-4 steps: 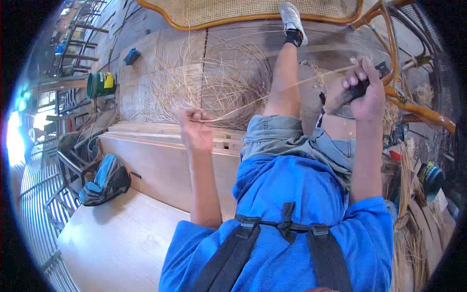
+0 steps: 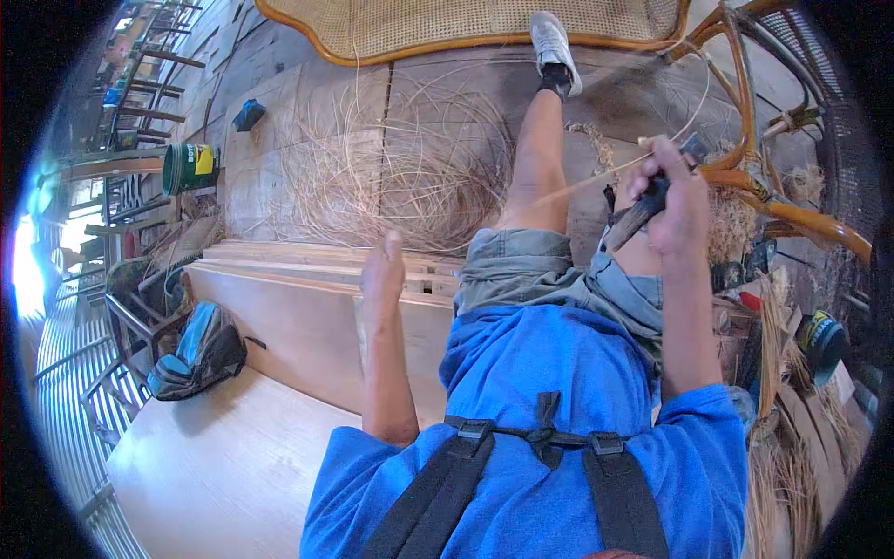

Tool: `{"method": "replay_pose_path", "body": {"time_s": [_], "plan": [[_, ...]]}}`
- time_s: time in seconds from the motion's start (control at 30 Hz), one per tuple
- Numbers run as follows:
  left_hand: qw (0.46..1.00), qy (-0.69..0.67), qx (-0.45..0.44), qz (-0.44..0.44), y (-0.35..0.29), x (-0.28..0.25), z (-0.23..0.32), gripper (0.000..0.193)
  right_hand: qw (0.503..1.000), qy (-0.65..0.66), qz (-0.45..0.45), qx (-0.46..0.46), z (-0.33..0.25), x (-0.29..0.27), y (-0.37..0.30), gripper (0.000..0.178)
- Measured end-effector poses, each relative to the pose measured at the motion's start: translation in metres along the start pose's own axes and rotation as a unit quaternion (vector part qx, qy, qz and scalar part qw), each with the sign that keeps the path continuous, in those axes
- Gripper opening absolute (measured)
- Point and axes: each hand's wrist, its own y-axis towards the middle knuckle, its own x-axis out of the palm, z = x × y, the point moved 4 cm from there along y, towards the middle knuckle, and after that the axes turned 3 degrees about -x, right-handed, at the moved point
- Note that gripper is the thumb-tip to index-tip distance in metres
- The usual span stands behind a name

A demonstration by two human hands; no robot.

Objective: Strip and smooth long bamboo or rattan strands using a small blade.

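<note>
My right hand (image 2: 680, 200) is closed round a dark-handled tool with a flat brownish end (image 2: 629, 227), above my right thigh. A thin pale cane strand (image 2: 596, 181) passes through the same hand. One stretch of it runs left over my shin and fades in blur; the other curves up to the right. My left hand (image 2: 383, 272) is held up over the wooden boards' near side, thumb upward and fingers curled. Whatever is in it, if anything, cannot be made out. Past it, a loose tangle of cane strands (image 2: 400, 177) lies spread on the floor.
A woven cane panel with a curved wooden frame (image 2: 484, 20) stands at the far edge. Bent cane furniture legs (image 2: 745, 102) rise on the right, near a bundle of fibre strands (image 2: 778, 373). At left are a green bucket (image 2: 180, 170) and a backpack (image 2: 197, 354).
Both hands have come down toward me, the left also slightly right and the right slightly left. The strand stretched between them no longer visibly reaches my left hand, whose fingers have turned inward.
</note>
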Motion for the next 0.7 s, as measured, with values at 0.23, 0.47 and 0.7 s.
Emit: {"method": "replay_pose_path", "body": {"time_s": [0.23, 0.47, 0.7], "plan": [[0.909, -0.240, 0.340, -0.008, -0.061, -0.043, 0.166, 0.023, 0.989, 0.067, -0.023, 0.126, 0.030, 0.022, -0.042, 0.020], [0.858, -0.142, 0.386, -0.309, -0.085, -0.047, 0.185, 0.017, 0.975, 0.189, 0.073, 0.096, 0.000, -0.036, -0.051, 0.016], [0.960, -0.031, 0.261, -0.100, 0.005, -0.060, 0.108, 0.026, 0.930, 0.270, 0.160, -0.193, -0.117, -0.249, -0.100, 0.018]]}}
